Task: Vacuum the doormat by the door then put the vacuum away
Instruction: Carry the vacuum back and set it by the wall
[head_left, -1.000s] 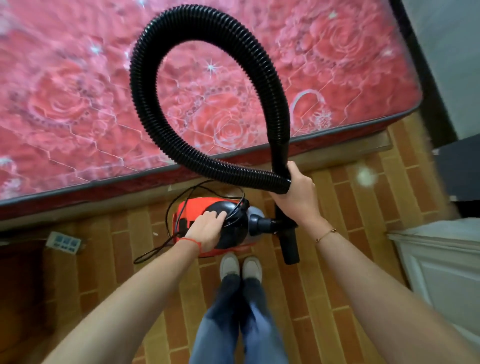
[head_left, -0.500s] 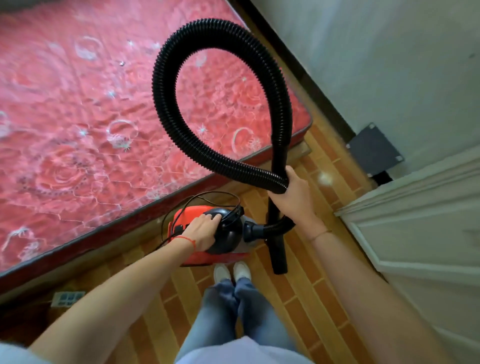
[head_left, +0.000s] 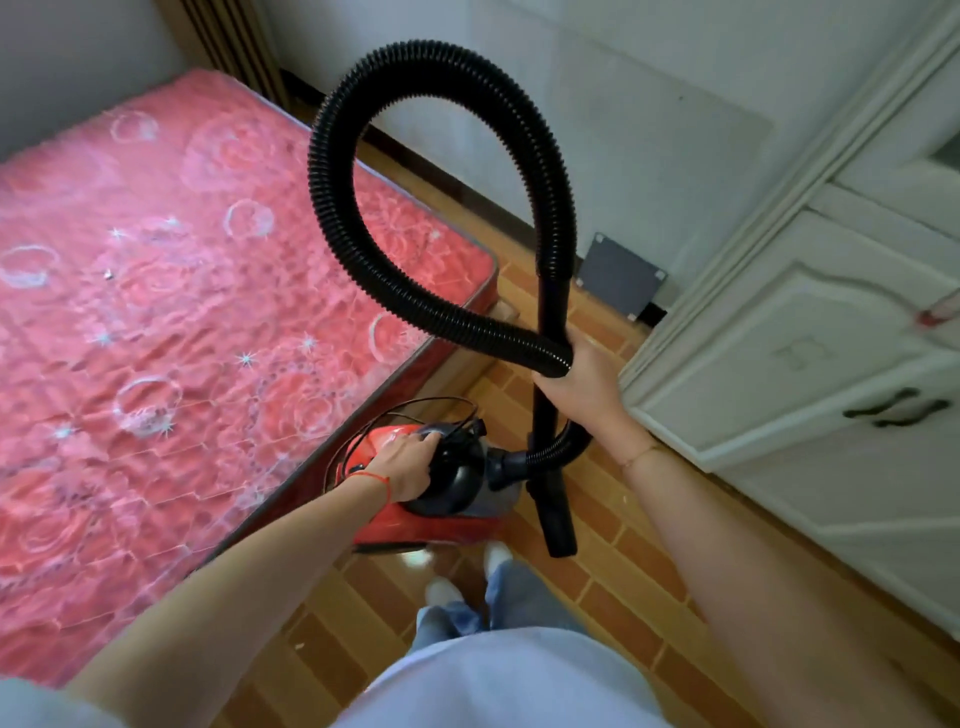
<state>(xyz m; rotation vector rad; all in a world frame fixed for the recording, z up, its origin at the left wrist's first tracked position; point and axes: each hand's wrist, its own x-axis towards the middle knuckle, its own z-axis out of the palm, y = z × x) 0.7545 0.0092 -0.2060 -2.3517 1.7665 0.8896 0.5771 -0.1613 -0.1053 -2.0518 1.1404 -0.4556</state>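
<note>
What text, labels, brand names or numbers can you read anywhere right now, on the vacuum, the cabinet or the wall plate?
No text can be read in the head view.
Red vacuum: no brand or label legible; the left hand covers part of its top.
Black hose, held by the right hand: no markings.
Grey wall plate: blank as seen.
White cabinet: a faint raised mark on one panel, too blurred to read.
Pink mattress: pattern only.
</note>
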